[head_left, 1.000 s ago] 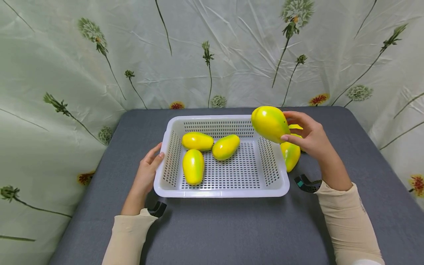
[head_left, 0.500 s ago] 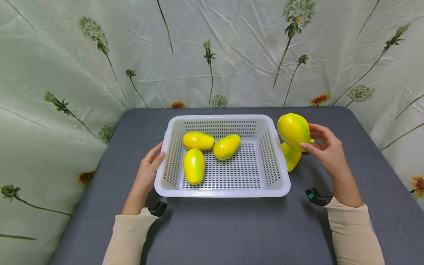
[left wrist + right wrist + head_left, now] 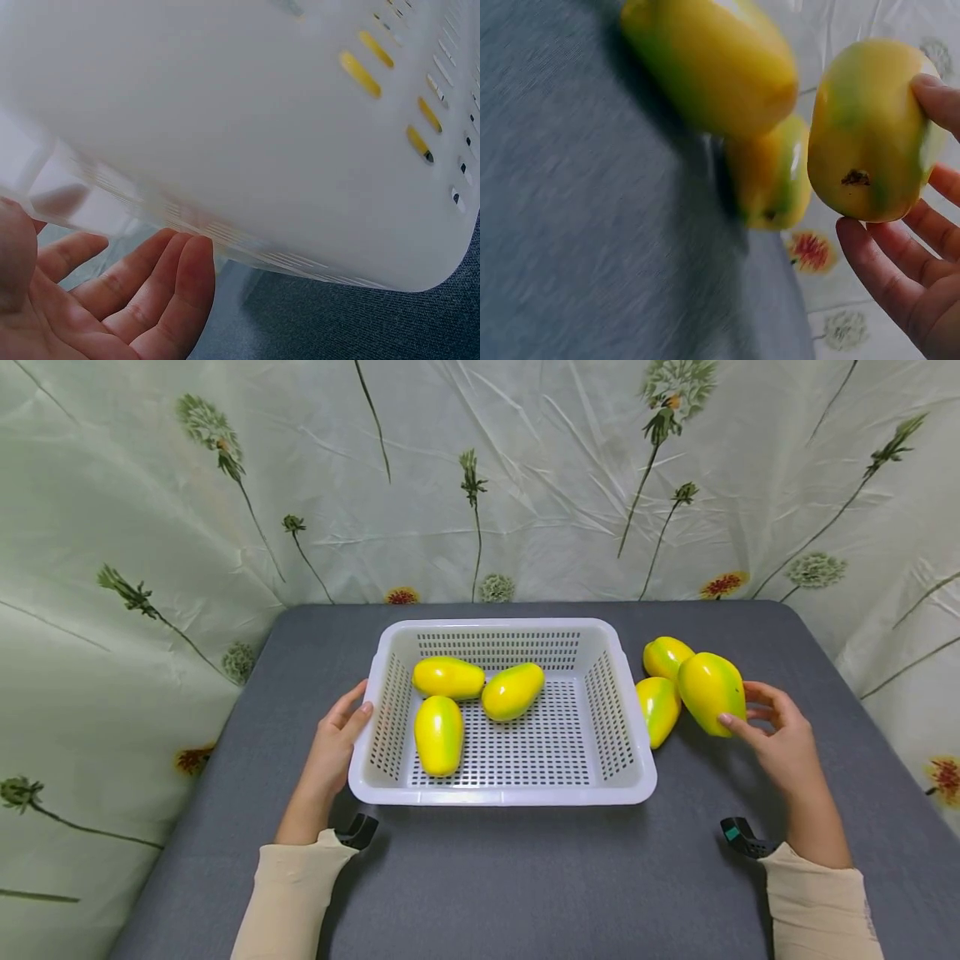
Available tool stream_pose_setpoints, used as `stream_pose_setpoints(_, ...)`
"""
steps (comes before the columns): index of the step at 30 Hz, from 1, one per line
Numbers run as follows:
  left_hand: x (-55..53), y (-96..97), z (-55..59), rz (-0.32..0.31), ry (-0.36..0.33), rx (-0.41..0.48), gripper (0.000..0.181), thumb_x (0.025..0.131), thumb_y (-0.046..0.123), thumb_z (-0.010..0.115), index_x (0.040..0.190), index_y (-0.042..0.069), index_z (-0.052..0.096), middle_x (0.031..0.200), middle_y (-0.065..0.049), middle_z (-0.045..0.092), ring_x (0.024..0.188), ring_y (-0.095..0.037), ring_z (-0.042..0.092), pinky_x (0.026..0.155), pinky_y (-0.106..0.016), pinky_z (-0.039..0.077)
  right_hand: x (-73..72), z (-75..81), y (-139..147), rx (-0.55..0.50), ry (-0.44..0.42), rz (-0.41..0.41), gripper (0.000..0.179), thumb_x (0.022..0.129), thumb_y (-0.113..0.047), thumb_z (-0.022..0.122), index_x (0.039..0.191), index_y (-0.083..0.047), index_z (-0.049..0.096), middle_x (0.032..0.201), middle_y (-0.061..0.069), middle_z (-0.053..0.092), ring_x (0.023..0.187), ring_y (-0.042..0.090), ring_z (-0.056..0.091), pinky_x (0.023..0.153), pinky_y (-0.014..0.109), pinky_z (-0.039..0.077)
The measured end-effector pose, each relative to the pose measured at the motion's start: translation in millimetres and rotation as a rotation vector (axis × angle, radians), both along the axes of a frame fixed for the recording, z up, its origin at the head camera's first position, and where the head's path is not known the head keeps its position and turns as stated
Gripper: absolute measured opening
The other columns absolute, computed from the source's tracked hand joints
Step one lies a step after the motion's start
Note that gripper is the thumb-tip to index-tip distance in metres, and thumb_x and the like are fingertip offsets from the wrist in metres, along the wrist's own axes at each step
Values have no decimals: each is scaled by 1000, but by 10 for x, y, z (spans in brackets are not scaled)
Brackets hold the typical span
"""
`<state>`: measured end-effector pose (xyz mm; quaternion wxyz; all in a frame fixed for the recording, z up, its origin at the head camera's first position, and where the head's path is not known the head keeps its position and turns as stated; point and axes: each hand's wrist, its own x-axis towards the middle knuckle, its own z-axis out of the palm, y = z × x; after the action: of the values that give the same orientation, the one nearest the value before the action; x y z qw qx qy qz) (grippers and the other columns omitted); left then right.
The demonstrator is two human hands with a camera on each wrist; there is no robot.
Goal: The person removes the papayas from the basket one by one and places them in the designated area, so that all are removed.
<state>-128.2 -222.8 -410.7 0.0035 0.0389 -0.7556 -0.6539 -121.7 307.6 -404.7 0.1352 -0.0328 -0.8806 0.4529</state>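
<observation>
My right hand [image 3: 783,745] grips a yellow-green mango [image 3: 711,693] between thumb and fingers, to the right of the basket. In the right wrist view this mango [image 3: 870,131] shows a dark stem scar and sits up off the cloth. Two more mangoes lie just beyond it, a rear one [image 3: 664,656] and a nearer one [image 3: 658,710] against the basket's right side. My left hand [image 3: 335,743] holds the left rim of the white perforated basket [image 3: 502,797]; its fingertips meet the outer wall in the left wrist view. Inside the basket, three mangoes [image 3: 438,737] lie toward the left.
A dark grey cloth [image 3: 525,885] covers the table under everything. Behind and at the sides hangs a pale curtain [image 3: 420,527] with printed flowers. Each wrist carries a black camera mount, the right one [image 3: 746,839] close over the cloth.
My right hand has carried the mango from over the basket's right rim to the right and down, uncovering the two mangoes there. My left hand has stayed at the rim.
</observation>
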Motion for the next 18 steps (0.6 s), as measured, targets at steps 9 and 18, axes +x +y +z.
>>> stream_pose_setpoints(9,30,34,107,-8,-5,22,48,94,24,47,140,17,33,117,-22,47,86,-18,60,65,-34,52,95,-168,93,90,-119,-12,62,83,-31,64,132,-3,38,116,14,44,87,10,42,64,17,38)
stream_pose_setpoints(18,70,68,193,-9,-21,20,48,95,22,46,140,14,32,117,-23,46,86,-20,60,65,-35,52,101,-207,99,132,-200,-1,66,84,-37,61,131,1,35,117,23,44,94,28,40,62,32,34)
